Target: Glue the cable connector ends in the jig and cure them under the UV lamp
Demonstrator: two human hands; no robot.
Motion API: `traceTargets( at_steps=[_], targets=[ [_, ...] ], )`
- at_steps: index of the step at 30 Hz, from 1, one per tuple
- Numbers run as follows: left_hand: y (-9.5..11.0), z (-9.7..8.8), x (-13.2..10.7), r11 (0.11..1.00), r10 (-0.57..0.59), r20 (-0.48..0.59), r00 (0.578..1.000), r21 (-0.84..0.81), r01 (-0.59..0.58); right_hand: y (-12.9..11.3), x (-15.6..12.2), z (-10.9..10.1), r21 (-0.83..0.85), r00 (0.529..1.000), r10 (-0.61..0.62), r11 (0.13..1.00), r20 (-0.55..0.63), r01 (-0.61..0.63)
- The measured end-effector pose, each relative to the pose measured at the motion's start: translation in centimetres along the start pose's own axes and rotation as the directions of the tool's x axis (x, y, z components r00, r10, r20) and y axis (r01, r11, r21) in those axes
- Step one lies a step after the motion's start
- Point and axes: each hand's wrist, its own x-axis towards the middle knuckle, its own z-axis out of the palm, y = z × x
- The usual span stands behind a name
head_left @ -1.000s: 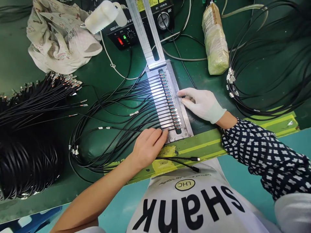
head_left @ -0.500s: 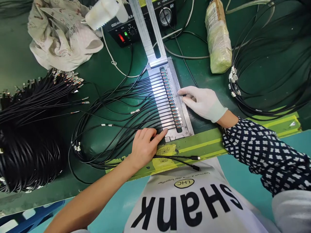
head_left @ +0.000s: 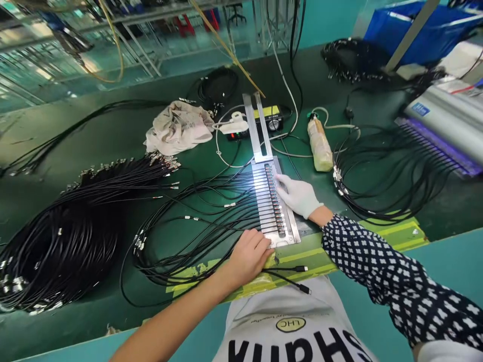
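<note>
A metal wire fixture (head_left: 263,211) lies on the green bench, with a row of small connectors (head_left: 277,213) in its slot and black cables (head_left: 211,221) running in from the left. A two-railed metal arm (head_left: 256,133) extends from its far end. My bare left hand (head_left: 249,254) has its fingers curled on the fixture's near left corner. My right hand (head_left: 300,196), in a white glove, holds the fixture's right edge, thumb and fingertips beside the connectors. Two black cable plugs (head_left: 302,279) lie by the near edge, right of my left wrist.
A large black cable bundle (head_left: 71,241) lies on the left. Behind are a crumpled cloth (head_left: 179,128), a black control box (head_left: 273,120) and a wrapped bottle (head_left: 320,146). Cable coils (head_left: 350,193) lead right toward a silver machine (head_left: 449,115) glowing purple.
My view has tilted up, showing more of the bench and room behind. My left hand's fingers are more curled at the fixture corner. My right hand stays along the right edge.
</note>
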Motion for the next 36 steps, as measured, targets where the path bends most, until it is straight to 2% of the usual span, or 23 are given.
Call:
traceTargets(
  at_steps=[4, 8, 12, 15, 17, 20, 21, 23, 27, 30, 31, 32, 33, 34, 35, 36],
  targets=[
    [0.1, 0.1, 0.3, 0.996, -0.082, 0.026, 0.996, 0.034, 0.081, 0.2, 0.3, 0.4, -0.014, 1.000, 0.013, 1.000, 0.008, -0.013],
    [0.1, 0.4, 1.9, 0.992, -0.111, -0.007, 0.994, 0.068, 0.111, 0.4, 1.7, 0.0, -0.036, 0.998, 0.040, 0.999, 0.051, -0.038],
    [0.3, 0.7, 2.5, 0.991, -0.112, -0.044, 0.993, 0.075, 0.115, 2.1, 4.9, -3.1, -0.041, 0.991, 0.113, 0.993, 0.070, -0.110],
    [0.1, 0.8, 2.3, 0.993, -0.114, -0.052, 0.992, 0.032, 0.115, 5.1, 8.8, -6.8, -0.019, 0.957, 0.285, 0.958, -0.049, -0.287],
    [0.1, 0.7, 2.2, 0.995, -0.101, -0.058, 0.993, -0.009, 0.100, 7.2, 11.3, -8.8, 0.040, 0.899, 0.423, 0.906, -0.110, -0.422],
    [0.3, 0.5, 2.1, 0.999, -0.050, -0.062, 0.997, -0.026, 0.048, 9.0, 13.7, -10.2, 0.207, 0.825, 0.560, 0.818, -0.072, -0.537],
    [0.5, 0.4, 2.1, 0.999, -0.031, -0.060, 0.998, -0.019, 0.030, 9.2, 14.1, -10.4, 0.277, 0.816, 0.576, 0.793, -0.048, -0.543],
    [0.8, 0.2, 2.0, 1.000, -0.013, -0.055, 0.998, -0.006, 0.013, 9.1, 14.1, -10.7, 0.431, 0.827, 0.562, 0.750, -0.017, -0.501],
    [1.1, -1.2, 1.9, 0.996, -0.040, -0.053, 0.998, -0.086, 0.035, 7.2, 11.1, -11.5, 0.727, 0.916, 0.401, 0.635, -0.023, -0.260],
    [0.9, -3.7, 2.9, 0.969, -0.104, -0.177, 0.979, -0.240, 0.060, 4.2, 6.1, -11.9, 0.863, 0.969, 0.241, 0.500, -0.058, -0.073],
    [0.9, -4.6, 3.6, 0.951, -0.150, -0.226, 0.962, -0.299, 0.078, 2.9, 4.2, -11.9, 0.904, 0.981, 0.180, 0.428, -0.066, -0.018],
    [1.0, -5.6, 4.4, 0.924, -0.205, -0.251, 0.946, -0.369, 0.102, 1.7, 2.2, -11.7, 0.967, 0.993, 0.097, 0.252, -0.068, 0.042],
    [1.1, -6.3, 5.3, 0.882, -0.261, -0.236, 0.936, -0.452, 0.132, 0.5, 0.3, -11.6, 0.991, 0.997, 0.034, 0.118, -0.065, 0.060],
    [1.4, -7.0, 6.2, 0.822, -0.304, -0.176, 0.936, -0.545, 0.165, -0.5, -1.4, -11.4, 0.998, 0.998, -0.002, 0.040, -0.058, 0.058],
    [1.7, -7.4, 7.1, 0.747, -0.323, -0.092, 0.942, -0.637, 0.194, -1.3, -2.9, -11.3, 0.999, 0.999, -0.028, 0.005, -0.041, 0.041],
    [2.1, -7.7, 7.7, 0.665, -0.313, -0.007, 0.950, -0.716, 0.214, -1.7, -4.0, -11.4, 1.000, 0.999, -0.036, 0.010, -0.029, 0.030]
  ],
)
